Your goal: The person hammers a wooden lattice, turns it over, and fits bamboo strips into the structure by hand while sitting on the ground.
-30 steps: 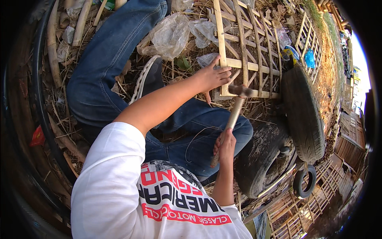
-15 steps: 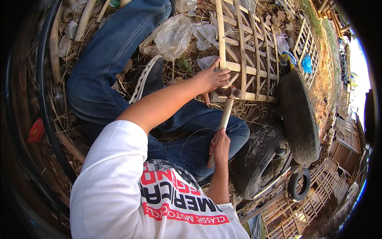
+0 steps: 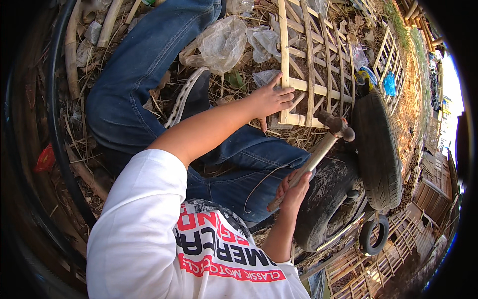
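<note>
Left hand [image 3: 271, 99] rests flat, unclenched, on the lattice [image 3: 311, 65]; right hand [image 3: 294, 187] grips a raised hammer [image 3: 318, 152] beside it.

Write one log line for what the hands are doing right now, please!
left hand: pressing on wooden lattice frame | right hand: gripping hammer, head raised near frame corner | tyre beside

White short-sleeved T-shirt [image 3: 144, 239] with red and black block lettering across the front; blue denim jeans [image 3: 144, 74], slightly worn; arms bare below sleeves; thin dark cord [image 3: 259, 184] lying over the lap.
</note>
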{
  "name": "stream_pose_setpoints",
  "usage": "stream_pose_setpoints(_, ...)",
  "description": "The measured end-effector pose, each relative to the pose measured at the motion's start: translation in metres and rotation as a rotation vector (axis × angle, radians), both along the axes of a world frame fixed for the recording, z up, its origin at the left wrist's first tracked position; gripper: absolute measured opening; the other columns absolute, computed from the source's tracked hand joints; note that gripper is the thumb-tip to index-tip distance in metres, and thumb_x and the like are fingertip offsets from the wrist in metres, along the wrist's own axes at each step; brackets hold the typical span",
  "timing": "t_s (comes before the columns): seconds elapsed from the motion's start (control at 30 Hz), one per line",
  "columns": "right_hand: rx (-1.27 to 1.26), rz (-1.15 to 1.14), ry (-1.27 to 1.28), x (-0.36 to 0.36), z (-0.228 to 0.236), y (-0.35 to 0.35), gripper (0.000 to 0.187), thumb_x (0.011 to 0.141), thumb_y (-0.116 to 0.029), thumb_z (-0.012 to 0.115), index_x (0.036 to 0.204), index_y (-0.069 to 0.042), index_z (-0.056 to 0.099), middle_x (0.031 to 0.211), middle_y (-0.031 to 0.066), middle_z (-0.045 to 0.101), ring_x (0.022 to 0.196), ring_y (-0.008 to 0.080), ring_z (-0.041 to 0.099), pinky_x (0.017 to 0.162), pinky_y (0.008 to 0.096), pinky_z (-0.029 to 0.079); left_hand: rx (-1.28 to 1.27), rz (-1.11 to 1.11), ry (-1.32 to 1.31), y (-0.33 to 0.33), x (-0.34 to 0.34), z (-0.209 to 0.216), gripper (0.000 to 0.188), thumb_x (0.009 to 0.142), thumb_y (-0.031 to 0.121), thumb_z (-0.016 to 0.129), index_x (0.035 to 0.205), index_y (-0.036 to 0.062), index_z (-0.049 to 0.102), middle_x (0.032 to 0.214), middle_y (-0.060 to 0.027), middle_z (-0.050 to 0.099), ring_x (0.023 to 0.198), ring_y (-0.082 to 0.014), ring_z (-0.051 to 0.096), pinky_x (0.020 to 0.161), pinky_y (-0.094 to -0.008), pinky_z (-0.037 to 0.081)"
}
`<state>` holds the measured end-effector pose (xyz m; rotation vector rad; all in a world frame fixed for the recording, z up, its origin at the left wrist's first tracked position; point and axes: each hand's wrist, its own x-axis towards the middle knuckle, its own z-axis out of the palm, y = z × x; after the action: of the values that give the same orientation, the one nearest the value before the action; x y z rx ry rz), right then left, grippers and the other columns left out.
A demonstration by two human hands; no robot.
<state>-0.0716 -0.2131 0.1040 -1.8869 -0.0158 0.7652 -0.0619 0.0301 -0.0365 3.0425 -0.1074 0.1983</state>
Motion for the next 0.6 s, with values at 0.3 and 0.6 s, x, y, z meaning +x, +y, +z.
stream_pose_setpoints(0.3, -0.236, 0.034, 0.182, 0.002, -0.038, -0.002, 0.058, 0.098, -0.059, 0.034, 0.079, -0.005, 0.043, 0.051, 0.0014, 0.037, 0.037, 0.0121, 0.04, 0.034, 0.0265, 0.035, 0.005, 0.025, 0.043, -0.001, 0.0, 0.003, 0.117, 0.039, 0.073, 0.072, 0.139, 0.0175, 0.045, 0.144, 0.001, 0.041, 0.144, -0.0195, 0.021, 0.112, -0.0692, 0.004)
stream_pose_setpoints(0.6, -0.249, -0.01, 0.211, 0.001, -0.037, 0.001, 0.058, 0.096, -0.063, 0.034, 0.081, -0.008, 0.042, 0.05, 0.0, 0.033, 0.035, 0.0126, 0.034, 0.032, 0.0268, 0.031, -0.027, 0.013, -0.023, 0.001, -0.001, -0.005, 0.111, 0.042, 0.069, 0.074, 0.134, 0.0146, 0.048, 0.143, 0.0001, 0.043, 0.143, -0.0197, 0.024, 0.111, -0.0708, 0.002)
